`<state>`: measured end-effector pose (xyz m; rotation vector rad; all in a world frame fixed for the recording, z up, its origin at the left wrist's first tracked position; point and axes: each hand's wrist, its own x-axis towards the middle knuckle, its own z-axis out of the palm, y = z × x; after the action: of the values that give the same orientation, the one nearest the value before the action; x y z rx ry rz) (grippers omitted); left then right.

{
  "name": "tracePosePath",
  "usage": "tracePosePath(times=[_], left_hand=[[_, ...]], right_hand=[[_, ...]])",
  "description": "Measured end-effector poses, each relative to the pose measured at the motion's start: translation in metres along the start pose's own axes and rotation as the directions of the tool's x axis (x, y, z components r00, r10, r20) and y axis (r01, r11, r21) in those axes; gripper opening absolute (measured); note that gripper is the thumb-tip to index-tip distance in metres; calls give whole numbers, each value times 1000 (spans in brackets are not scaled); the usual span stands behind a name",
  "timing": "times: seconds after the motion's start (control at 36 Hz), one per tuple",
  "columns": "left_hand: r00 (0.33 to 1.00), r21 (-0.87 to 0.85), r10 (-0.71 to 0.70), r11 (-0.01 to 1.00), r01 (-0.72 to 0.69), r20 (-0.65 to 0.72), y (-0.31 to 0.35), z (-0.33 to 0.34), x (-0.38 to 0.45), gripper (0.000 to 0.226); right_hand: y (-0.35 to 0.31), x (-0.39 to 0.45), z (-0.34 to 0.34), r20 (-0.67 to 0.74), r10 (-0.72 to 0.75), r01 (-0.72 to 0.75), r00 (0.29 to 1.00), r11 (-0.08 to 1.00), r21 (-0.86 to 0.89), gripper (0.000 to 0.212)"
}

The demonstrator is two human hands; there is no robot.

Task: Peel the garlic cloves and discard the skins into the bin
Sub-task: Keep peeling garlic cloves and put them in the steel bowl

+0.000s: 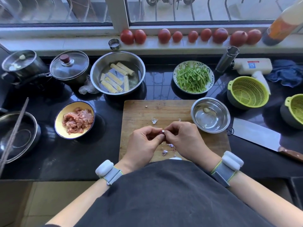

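— Where's the garlic clove (161, 132)?
— Pinched between the fingers of the left hand (144, 143) and right hand (183, 138), above the cutting board (139, 112).
— How does it look?
— Purplish skin, white tip bared. Loose skins (164, 152) lie just below the fingers.

Garlic clove (162, 132) pinched between left hand (144, 143) and right hand (183, 140) above cutting board (141, 110).

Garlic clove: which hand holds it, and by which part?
Both hands pinch the garlic clove over the cutting board: left hand round its purple-skinned body, right hand at its pale end.
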<state>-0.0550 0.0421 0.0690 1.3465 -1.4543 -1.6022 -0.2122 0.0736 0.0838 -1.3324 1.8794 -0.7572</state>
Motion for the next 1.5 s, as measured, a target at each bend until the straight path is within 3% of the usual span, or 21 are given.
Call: tracePosePath(times=[0.11,0.25,0.42,0.56,0.81,1.5], left_hand=[[988,125,134,984,-124,-79,-3,4,1,12],[963,182,259,953,-242,-74,-4,4,0,16],[974,86,188,980,-178,-127,-5,-1,4,18],[957,159,276,953,-259,-94,-5,-1,2,22],[863,375,506,800,-468,-3,-3,-6,6,21],[813,528,573,661,-533,102,-1,-5,1,19]], right_hand=[[-4,2,1,-39,90,-89,995,996,28,12],[-3,4,0,-42,129,-120,991,979,167,11],[-7,1,-3,36,129,-133,991,914,382,8],[-10,-1,-8,175,217,-278,960,786,552,7],[-11,4,-12,226,252,-334,941,795,506,5],[-15,1,-9,181,293,-342,939,857,386,13]])
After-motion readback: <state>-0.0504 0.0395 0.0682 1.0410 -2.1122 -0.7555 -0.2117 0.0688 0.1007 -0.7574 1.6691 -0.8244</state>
